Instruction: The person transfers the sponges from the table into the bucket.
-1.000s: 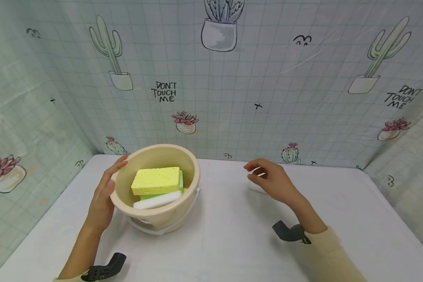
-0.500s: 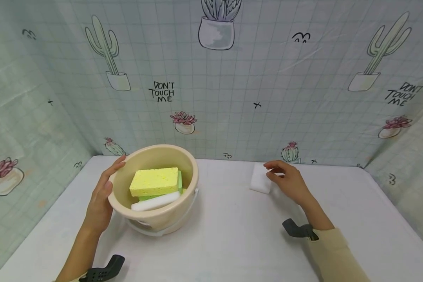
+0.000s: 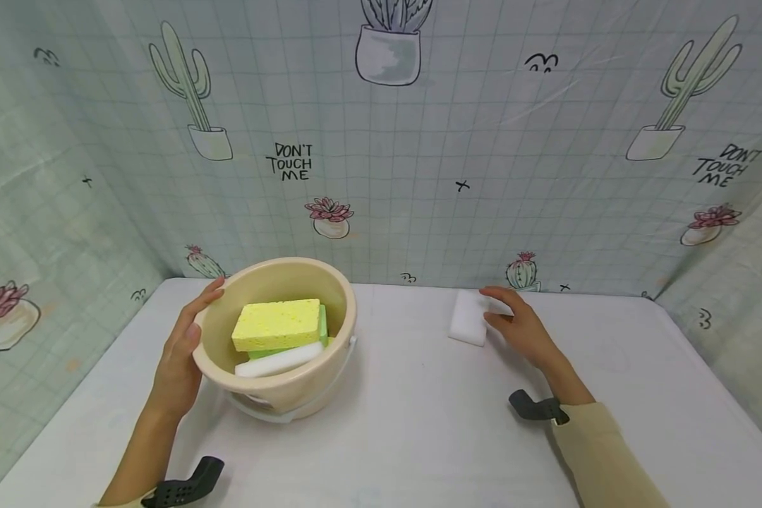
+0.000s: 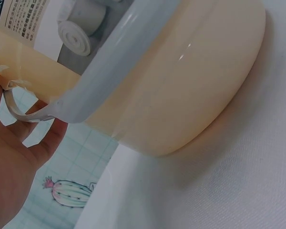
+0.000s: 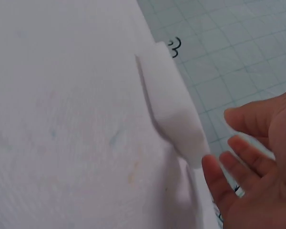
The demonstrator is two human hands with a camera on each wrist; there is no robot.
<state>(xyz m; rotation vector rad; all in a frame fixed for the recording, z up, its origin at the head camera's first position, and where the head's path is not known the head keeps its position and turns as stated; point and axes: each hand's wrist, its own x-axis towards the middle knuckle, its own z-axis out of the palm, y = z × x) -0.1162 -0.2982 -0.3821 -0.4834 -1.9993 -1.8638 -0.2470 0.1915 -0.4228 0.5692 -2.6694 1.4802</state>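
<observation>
A cream bucket [image 3: 338, 367] with a light grey handle stands on the left of the table. My left hand [image 3: 176, 367] rests against the bucket's left side, its fingers along the outside just under the rim. Inside the bucket lie a yellow sponge [image 3: 278, 323], a green sponge [image 3: 323, 324] partly under it, and a white sponge [image 3: 281, 360] leaning in front. Another white sponge [image 3: 468, 317] lies flat near the table's back edge. Right beside it, my right hand [image 3: 522, 328] has thumb and fingers apart. In the right wrist view, the fingertips sit close to the sponge's [image 5: 170, 100] end, holding nothing.
The white-covered table [image 3: 406, 437] ends at a hanging cloth [image 3: 394, 162] printed with cacti, which also closes off both sides. Each wrist wears a dark camera mount [image 3: 536, 408]. A label [image 4: 43, 28] shows on the bucket's side.
My right hand has moved right, from over the white sponge to beside it, and its fingers have spread slightly. The sponge now shows on the table. My left hand stays at the bucket.
</observation>
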